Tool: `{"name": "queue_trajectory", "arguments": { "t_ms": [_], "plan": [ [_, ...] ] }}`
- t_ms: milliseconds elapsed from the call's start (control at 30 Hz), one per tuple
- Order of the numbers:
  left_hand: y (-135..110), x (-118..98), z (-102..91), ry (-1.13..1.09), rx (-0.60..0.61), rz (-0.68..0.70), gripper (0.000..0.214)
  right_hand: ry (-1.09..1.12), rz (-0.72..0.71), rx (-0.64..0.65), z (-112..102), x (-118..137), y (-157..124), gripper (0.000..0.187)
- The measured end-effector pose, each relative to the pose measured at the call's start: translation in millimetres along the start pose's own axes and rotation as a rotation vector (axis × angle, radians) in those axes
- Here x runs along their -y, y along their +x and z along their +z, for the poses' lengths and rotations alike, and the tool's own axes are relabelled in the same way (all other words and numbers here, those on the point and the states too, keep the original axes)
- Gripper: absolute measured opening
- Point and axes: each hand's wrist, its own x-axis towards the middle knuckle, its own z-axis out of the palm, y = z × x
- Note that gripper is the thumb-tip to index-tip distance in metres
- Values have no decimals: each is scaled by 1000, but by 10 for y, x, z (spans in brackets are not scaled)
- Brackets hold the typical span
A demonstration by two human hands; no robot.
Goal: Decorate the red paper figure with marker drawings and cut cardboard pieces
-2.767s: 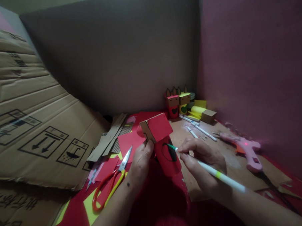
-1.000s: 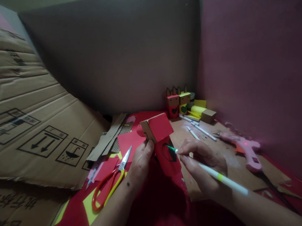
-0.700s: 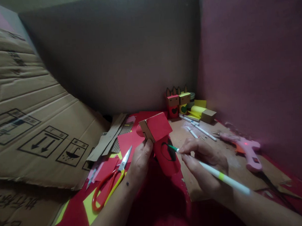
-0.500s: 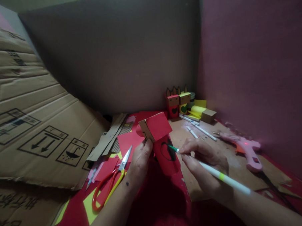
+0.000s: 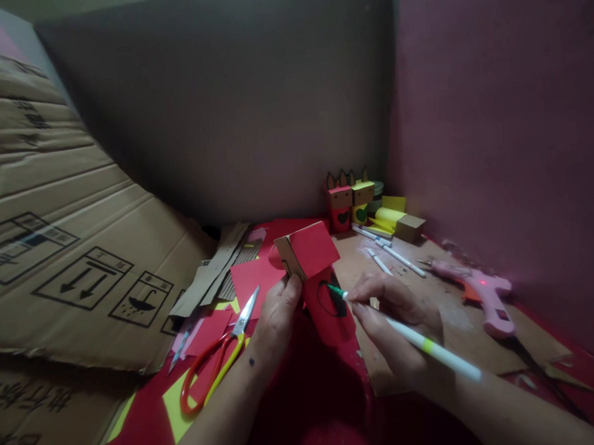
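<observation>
My left hand (image 5: 276, 318) grips a small cardboard figure covered in red paper (image 5: 316, 280), its fingers wrapped round the back of it. My right hand (image 5: 395, 326) pinches a white marker pen (image 5: 430, 348) with a green tip. The tip touches the figure's red front, where a dark heart-like outline is partly filled in. The figure is held tilted above a red sheet on the table.
Orange-handled scissors (image 5: 217, 357) lie left of my left hand. A pink glue gun (image 5: 480, 293) rests at the right. Two finished box figures (image 5: 350, 204) stand in the far corner beside loose pens (image 5: 391, 254). A large flattened carton (image 5: 66, 245) leans at the left.
The marker tip has shifted slightly over the dark shape on the figure's front. Both hands have otherwise kept their places.
</observation>
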Motion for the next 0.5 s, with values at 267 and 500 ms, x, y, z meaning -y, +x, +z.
{"name": "queue_trajectory", "arguments": {
  "t_ms": [267, 500],
  "plan": [
    [12, -49, 6, 7, 3, -21, 51, 28, -46, 24, 30, -3, 11, 20],
    [3, -60, 14, 35, -1, -12, 49, 29, -88, 52, 24, -1, 14, 22]
  ]
}}
